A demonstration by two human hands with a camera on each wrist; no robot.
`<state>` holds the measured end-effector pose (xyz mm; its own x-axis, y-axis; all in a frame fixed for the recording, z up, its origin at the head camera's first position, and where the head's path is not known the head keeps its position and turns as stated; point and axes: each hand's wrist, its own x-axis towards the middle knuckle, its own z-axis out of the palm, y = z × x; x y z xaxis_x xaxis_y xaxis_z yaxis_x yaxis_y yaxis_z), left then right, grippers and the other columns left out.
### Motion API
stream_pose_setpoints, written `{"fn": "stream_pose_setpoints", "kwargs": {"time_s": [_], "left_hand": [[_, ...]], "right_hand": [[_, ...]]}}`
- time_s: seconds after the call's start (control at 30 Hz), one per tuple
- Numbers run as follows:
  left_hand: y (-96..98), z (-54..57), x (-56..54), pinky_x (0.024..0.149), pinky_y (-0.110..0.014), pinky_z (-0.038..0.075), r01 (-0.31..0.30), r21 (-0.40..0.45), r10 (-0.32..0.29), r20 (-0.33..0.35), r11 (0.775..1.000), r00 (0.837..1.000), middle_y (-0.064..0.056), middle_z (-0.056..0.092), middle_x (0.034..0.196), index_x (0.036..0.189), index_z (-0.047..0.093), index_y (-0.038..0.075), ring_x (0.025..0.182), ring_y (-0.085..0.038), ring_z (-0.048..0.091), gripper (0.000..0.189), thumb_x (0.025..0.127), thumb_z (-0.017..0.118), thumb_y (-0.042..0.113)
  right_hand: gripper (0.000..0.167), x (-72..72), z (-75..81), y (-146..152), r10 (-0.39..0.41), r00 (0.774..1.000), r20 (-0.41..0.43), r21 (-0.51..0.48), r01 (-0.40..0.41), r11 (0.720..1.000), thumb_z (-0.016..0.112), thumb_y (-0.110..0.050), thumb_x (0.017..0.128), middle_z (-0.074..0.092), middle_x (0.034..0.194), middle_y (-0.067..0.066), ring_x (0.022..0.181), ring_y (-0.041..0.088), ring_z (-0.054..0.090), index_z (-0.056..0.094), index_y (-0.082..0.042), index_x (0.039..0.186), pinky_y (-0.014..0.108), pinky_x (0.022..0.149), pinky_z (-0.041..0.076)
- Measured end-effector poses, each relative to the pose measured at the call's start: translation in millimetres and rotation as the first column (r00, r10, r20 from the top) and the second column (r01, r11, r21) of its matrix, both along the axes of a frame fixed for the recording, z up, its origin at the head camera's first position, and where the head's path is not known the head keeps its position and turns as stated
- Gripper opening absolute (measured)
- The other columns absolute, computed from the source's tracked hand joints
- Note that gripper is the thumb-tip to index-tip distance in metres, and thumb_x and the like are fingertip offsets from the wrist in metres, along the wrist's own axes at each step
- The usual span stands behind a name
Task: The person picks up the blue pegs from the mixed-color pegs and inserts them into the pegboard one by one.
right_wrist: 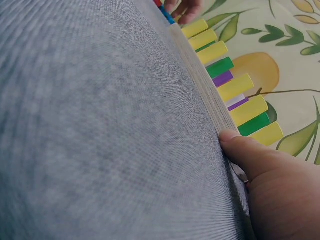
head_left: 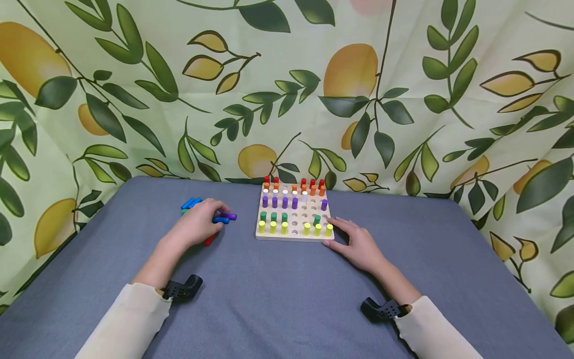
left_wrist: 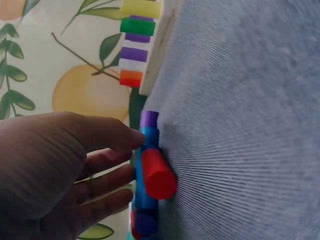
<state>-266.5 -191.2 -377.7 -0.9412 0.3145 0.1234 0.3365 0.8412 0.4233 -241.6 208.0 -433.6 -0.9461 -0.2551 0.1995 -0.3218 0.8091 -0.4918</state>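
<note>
Pegs (head_left: 220,220) half hidden by left hand (head_left: 198,221), grip unclear, right hand (head_left: 360,245) touching pegboard (head_left: 291,238)

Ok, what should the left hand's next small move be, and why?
I'd probably have the left hand pinch the purple peg: it lies right by that hand, and the board's purple row seems to have bare holes before its last peg. The right hand, at the board's edge, could help steady it.

Yellow pegs (head_left: 284,228), leaf-patterned backdrop (head_left: 287,60)
</note>
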Motion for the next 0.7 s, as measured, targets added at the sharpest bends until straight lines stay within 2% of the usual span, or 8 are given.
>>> {"fn": "stream_pose_setpoints", "kwargs": {"time_s": [0.27,0.53,0.7], "left_hand": [[3.2,-5.5,-1.6,0.094,-0.052,0.053,-0.04,-0.021,0.039,-0.03,0.999,0.999,-0.016,0.071,0.11,0.113,0.072,0.003,0.107,-0.033,0.065,0.025,0.089,0.073,0.008],[6.2,-8.9,0.2,0.085,-0.048,0.054,-0.067,-0.018,0.065,-0.064,0.998,0.996,-0.014,0.07,0.104,0.103,0.074,0.004,0.093,-0.028,0.063,0.018,0.085,0.075,0.004],[7.2,-10.6,-1.1,0.083,-0.046,0.055,-0.047,-0.017,0.046,-0.063,0.999,0.997,-0.012,0.07,0.096,0.099,0.075,0.004,0.089,-0.025,0.064,0.013,0.085,0.075,0.005]], "right_hand": [[0.066,-0.5,0.7,0.2,0.009,1.0,-0.002,-0.006,-0.009,1.0,0.074,-0.045,0.09,0.055,0.148,0.019,0.141,0.044,0.047,0.056,-0.015,0.146,0.064,0.115,0.035],[0.066,-0.3,-0.9,-0.1,0.004,1.0,0.0,0.006,-0.004,1.0,0.073,-0.047,0.091,0.055,0.148,0.02,0.14,0.045,0.047,0.056,-0.015,0.146,0.065,0.115,0.035],[0.066,0.3,-0.7,0.1,0.008,1.0,-0.007,-0.012,-0.008,1.0,0.074,-0.045,0.09,0.056,0.148,0.019,0.141,0.044,0.047,0.056,-0.015,0.146,0.064,0.116,0.034]]}}
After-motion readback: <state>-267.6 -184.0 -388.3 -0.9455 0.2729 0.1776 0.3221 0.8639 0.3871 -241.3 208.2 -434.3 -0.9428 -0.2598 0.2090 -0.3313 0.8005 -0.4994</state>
